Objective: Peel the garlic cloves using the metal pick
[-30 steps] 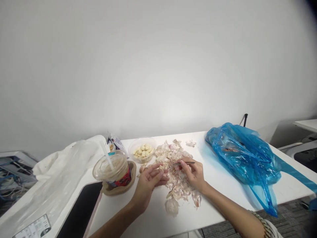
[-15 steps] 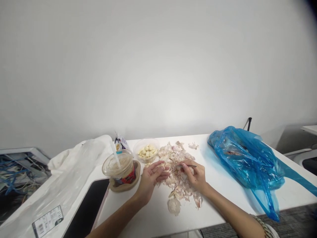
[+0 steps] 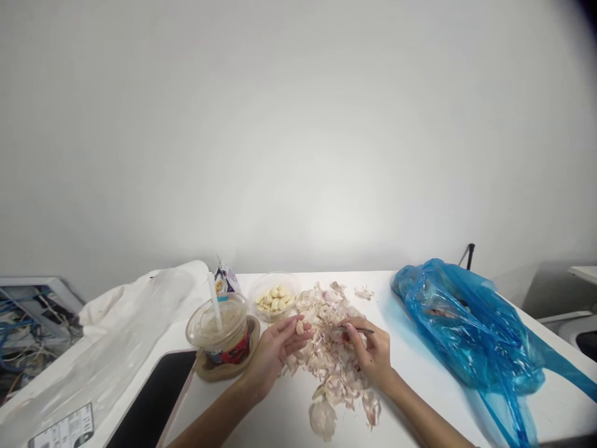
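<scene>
Between the thumb and fingers of my left hand (image 3: 274, 351) is a pinkish garlic clove (image 3: 300, 326). My right hand (image 3: 374, 356) pinches a thin dark metal tool (image 3: 364, 330), perhaps a small knife; its tip points left toward the clove. Both hands hover at the sides of a loose heap of garlic skins (image 3: 329, 348). Behind my left hand stands a clear round bowl (image 3: 252, 297) with peeled garlic cloves (image 3: 276, 299) in it. Close to the front of the heap lies a whitish garlic bulb (image 3: 322, 419), partly wrapped in skin.
Left of my left hand, a lidded drink cup (image 3: 224, 333) with a straw sits in a cardboard holder (image 3: 212, 371). A dark phone or tablet (image 3: 152, 401) and clear plastic wrap (image 3: 116, 342) lie further left. A filled blue plastic bag (image 3: 466, 330) occupies the right side.
The camera has tilted slightly, so the table things sit lower in view. My left fingers have shifted and the clove shows more clearly. My right hand keeps its grip on the tool.
</scene>
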`<act>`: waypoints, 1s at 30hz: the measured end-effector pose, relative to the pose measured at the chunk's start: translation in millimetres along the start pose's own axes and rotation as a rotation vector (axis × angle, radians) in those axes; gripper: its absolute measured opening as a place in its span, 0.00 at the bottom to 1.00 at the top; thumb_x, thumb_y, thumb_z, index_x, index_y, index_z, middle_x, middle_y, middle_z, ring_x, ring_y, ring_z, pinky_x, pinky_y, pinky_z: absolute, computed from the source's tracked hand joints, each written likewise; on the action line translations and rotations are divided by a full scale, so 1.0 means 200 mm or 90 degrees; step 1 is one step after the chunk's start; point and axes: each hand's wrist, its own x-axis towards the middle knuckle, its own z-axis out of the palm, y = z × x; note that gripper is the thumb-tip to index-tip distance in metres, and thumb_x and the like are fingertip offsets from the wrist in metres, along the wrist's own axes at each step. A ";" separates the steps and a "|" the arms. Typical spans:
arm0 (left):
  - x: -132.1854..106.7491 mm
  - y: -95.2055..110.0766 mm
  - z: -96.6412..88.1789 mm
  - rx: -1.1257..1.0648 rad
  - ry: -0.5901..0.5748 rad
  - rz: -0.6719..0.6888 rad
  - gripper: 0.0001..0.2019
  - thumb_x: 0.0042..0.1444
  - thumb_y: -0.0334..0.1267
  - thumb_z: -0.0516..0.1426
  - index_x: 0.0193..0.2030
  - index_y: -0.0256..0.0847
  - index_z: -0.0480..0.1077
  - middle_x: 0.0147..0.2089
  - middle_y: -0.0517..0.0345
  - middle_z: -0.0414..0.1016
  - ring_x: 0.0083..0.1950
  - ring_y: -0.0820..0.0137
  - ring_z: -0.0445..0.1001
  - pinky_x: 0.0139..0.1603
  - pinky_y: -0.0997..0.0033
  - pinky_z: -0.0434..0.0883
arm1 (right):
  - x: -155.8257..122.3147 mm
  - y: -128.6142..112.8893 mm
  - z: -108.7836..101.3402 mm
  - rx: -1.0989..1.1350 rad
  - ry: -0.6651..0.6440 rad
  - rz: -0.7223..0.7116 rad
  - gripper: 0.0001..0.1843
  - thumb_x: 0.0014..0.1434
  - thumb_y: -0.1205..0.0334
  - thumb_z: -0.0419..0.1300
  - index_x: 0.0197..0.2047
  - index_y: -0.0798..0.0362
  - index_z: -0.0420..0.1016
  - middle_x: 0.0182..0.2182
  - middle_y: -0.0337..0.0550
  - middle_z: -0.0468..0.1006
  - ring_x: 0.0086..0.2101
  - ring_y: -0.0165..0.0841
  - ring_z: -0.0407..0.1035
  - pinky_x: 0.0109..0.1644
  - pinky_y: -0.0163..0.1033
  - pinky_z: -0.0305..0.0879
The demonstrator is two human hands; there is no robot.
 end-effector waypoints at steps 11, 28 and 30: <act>-0.03 -0.04 0.02 -0.040 -0.006 -0.017 0.08 0.47 0.34 0.61 0.35 0.34 0.72 0.36 0.49 0.79 0.43 0.64 0.76 0.48 0.68 0.70 | 0.01 0.02 -0.01 0.019 0.016 0.035 0.09 0.59 0.65 0.51 0.34 0.56 0.72 0.27 0.45 0.76 0.23 0.31 0.70 0.28 0.36 0.69; 0.00 0.01 -0.01 -0.039 0.048 -0.007 0.11 0.43 0.33 0.63 0.35 0.37 0.71 0.38 0.49 0.78 0.40 0.69 0.76 0.43 0.77 0.70 | 0.05 0.09 -0.03 -0.048 0.028 0.001 0.07 0.57 0.66 0.53 0.33 0.55 0.72 0.26 0.43 0.76 0.25 0.32 0.71 0.29 0.34 0.67; 0.01 0.02 -0.02 -0.028 0.050 -0.013 0.11 0.43 0.34 0.63 0.36 0.37 0.71 0.39 0.49 0.78 0.38 0.70 0.77 0.39 0.78 0.71 | 0.05 0.09 -0.03 -0.056 0.024 -0.011 0.07 0.57 0.66 0.53 0.32 0.55 0.72 0.26 0.43 0.76 0.25 0.32 0.71 0.29 0.34 0.67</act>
